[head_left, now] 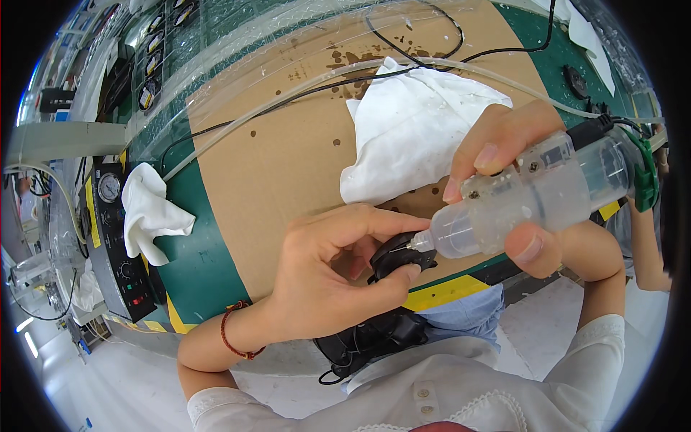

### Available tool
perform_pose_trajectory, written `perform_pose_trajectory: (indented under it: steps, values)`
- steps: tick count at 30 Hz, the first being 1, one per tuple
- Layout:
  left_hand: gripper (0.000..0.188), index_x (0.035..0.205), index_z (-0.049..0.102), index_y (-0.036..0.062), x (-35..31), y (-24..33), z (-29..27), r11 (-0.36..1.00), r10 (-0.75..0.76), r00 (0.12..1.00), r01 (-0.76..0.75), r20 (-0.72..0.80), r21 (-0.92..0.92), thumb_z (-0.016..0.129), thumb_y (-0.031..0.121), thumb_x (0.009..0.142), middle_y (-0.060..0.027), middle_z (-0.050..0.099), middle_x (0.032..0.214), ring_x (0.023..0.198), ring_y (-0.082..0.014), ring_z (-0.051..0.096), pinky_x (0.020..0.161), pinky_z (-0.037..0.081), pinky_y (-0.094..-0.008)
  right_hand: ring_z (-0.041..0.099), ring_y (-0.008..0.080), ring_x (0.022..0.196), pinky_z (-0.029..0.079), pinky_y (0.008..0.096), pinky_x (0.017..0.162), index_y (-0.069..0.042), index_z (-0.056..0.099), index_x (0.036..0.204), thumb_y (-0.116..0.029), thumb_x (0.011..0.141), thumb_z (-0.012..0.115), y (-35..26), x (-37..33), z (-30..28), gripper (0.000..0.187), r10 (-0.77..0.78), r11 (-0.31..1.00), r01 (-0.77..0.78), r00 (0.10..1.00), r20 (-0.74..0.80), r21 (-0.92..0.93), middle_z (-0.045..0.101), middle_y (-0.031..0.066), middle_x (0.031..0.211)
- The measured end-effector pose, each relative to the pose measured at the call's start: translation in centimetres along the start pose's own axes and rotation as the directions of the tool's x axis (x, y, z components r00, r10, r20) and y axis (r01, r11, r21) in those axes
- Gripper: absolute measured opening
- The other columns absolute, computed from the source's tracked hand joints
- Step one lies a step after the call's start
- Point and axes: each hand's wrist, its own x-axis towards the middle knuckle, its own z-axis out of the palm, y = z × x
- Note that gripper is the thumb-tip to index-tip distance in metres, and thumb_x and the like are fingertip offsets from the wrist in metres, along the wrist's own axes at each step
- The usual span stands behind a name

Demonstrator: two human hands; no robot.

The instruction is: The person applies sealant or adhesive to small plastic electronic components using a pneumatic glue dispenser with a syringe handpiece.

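Note:
My left hand (338, 259) pinches a small black rounded part (392, 258) between thumb and fingers. A clear dispensing syringe (533, 198) lies in my right hand (504, 144), its barrel gripped with fingers above and thumb below. The syringe's thin needle tip (403, 248) reaches the black part; whether it touches cannot be made out. A green cap with a hose fitting (646, 169) closes the back end of the syringe. Behind my hands, a crumpled white cloth (417, 129) rests on a brown cardboard sheet (273, 187).
On the left stands a black dispenser box (119, 245) with a gauge and knobs, beside another white cloth (152, 212). A pale hose (288, 93) and black cable (331, 88) cross the cardboard. Several black parts sit in clear trays (151, 65). Another person's arm (648, 248) shows at right.

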Motion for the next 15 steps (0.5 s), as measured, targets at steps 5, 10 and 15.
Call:
perform_pose_trajectory:
  steps: [5,10,15]
  values:
    - [0.028,0.092,0.059,-0.0011,-0.02,0.07,-0.05,1.000,-0.007,1.000,0.008,0.021,-0.024,0.061,-0.003,0.064,-0.0014,0.057,0.073,0.052,0.0013,0.041,0.040,0.027,-0.0138,0.050,0.0147,0.063,0.043,0.0239,0.056,-0.009,0.038,0.092,-0.038,0.064,0.062,-0.29,-0.08,-0.14,0.047,0.058,0.998,-0.058,0.998,0.008,0.024,0.051,0.0114,0.073]
    - [0.028,0.093,0.058,-0.0038,0.01,0.25,0.31,0.997,0.006,1.000,-0.005,0.009,-0.073,0.060,-0.006,0.065,-0.0033,0.057,0.077,0.060,-0.0015,0.047,0.044,0.032,-0.0143,0.049,0.0142,0.064,0.043,0.0238,0.057,-0.011,0.038,0.092,-0.039,0.064,0.062,-0.61,-0.12,-0.02,0.047,0.101,0.993,-0.101,0.995,0.002,0.056,0.051,0.0106,0.073]
    - [0.029,0.094,0.056,-0.0058,0.02,0.43,0.14,0.994,0.010,1.000,-0.008,0.023,-0.105,0.058,-0.009,0.065,-0.0051,0.057,0.081,0.067,-0.0043,0.050,0.051,0.038,-0.0155,0.049,0.0131,0.067,0.041,0.0229,0.060,-0.013,0.037,0.092,-0.041,0.065,0.061,-1.10,-0.13,-0.35,0.046,0.177,0.984,-0.177,0.984,0.025,0.023,0.050,0.0092,0.076]
